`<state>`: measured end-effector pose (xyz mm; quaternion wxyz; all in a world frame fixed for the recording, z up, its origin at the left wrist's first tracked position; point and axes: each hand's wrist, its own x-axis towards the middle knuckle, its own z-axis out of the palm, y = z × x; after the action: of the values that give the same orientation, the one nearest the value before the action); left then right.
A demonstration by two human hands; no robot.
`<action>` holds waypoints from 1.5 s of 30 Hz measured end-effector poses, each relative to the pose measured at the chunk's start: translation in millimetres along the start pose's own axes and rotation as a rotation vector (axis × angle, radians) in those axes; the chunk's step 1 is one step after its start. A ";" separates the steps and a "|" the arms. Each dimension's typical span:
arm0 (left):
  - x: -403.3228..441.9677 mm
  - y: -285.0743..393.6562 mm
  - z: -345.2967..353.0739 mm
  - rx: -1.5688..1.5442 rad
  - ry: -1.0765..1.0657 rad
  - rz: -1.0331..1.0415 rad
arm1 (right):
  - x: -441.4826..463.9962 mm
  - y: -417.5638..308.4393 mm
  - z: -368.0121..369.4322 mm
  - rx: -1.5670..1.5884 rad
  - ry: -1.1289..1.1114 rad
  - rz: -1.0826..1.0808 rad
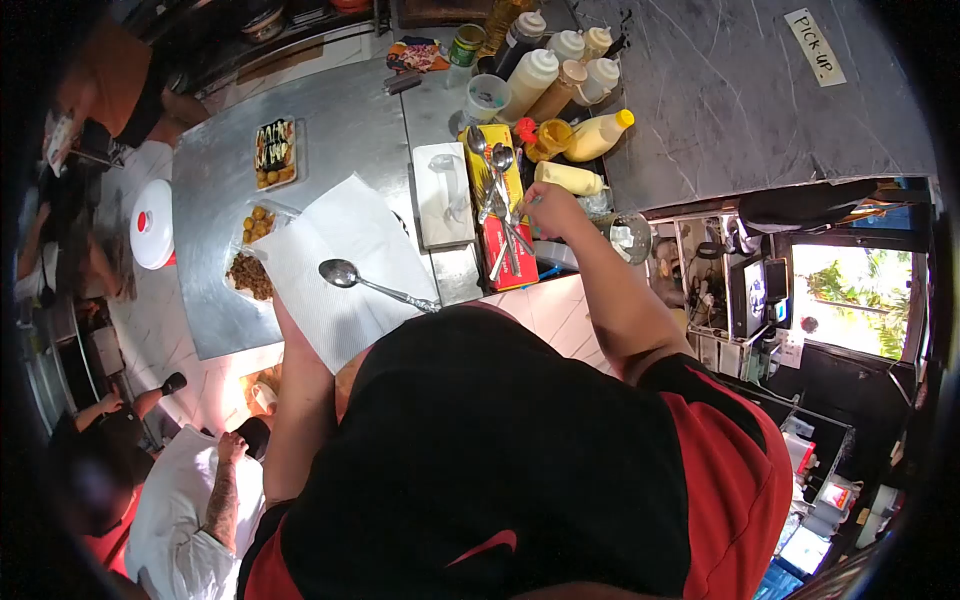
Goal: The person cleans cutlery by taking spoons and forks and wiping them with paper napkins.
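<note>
A sheet of white paper towel (pixel 350 240) covers my left hand, so its fingers are hidden and only the forearm shows below. On the paper lies a metal spoon (pixel 343 274) with an ornate handle. My right hand (pixel 552 212) is at the right edge of a red and yellow box (pixel 491 262), its fingertips pinched together beside a pile of metal spoons and forks (pixel 497 185). What those fingertips hold, if anything, is too small to make out. Left of the box stands a white tissue box (pixel 440 196).
On the steel table (pixel 215 165) sit a tray of sauced food (pixel 275 152) and a clear container of fried balls and brown food (pixel 250 275). Sauce bottles (pixel 530 80) crowd the back. A person in a white shirt (pixel 185 505) is at lower left.
</note>
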<state>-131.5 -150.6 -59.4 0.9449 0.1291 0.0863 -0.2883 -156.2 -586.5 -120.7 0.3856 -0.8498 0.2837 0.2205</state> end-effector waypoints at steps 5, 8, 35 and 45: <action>0.4 1.2 5.2 0.036 -0.051 0.007 | 20.6 21.2 -11.2 -0.022 0.113 -0.147; 2.1 6.1 -9.7 0.075 -0.036 0.021 | 23.6 22.8 -29.9 0.115 0.077 -0.083; 3.5 -19.6 29.8 0.248 0.221 -0.005 | -91.4 -150.0 -52.7 0.262 -0.086 -0.810; 3.8 -22.9 6.1 0.314 0.083 0.024 | -121.4 -219.4 65.4 -0.263 -0.409 -0.921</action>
<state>-140.8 -172.7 -59.0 0.9121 0.2880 0.0778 -0.2813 -113.3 -378.8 28.1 0.3802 -0.8674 -0.2307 0.2234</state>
